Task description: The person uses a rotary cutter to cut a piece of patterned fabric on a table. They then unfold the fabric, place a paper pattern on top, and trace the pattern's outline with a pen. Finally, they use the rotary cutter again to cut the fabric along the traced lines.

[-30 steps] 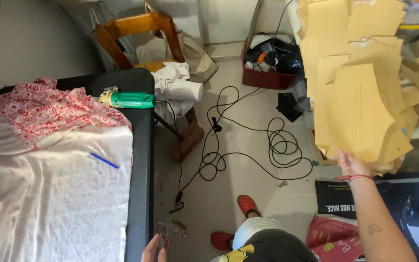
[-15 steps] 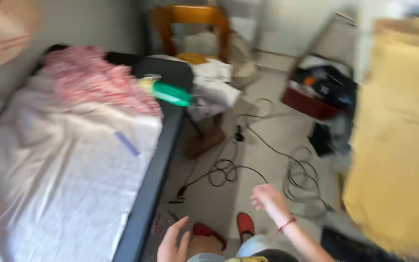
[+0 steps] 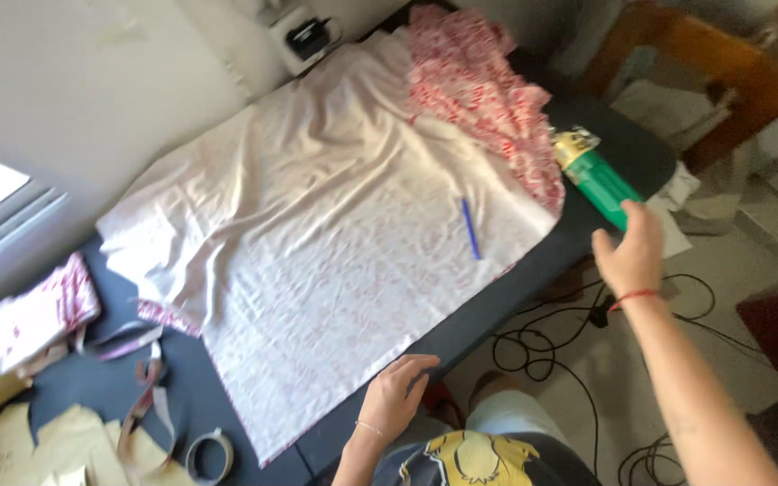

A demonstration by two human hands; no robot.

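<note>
Now my right hand (image 3: 628,256) reaches with loose, open fingers toward the green tool (image 3: 598,177) lying at the far end of the dark worktop (image 3: 497,301), just short of it and grasping nothing. Meanwhile my left hand (image 3: 395,393) rests open on the worktop's near edge, fingertips at the hem of the pale cloth (image 3: 317,243), where a blue pen (image 3: 470,229) lies.

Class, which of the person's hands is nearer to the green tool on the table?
Right. The right hand reaches to the green tool's near end, while the left hand rests on the table edge, well away.
</note>
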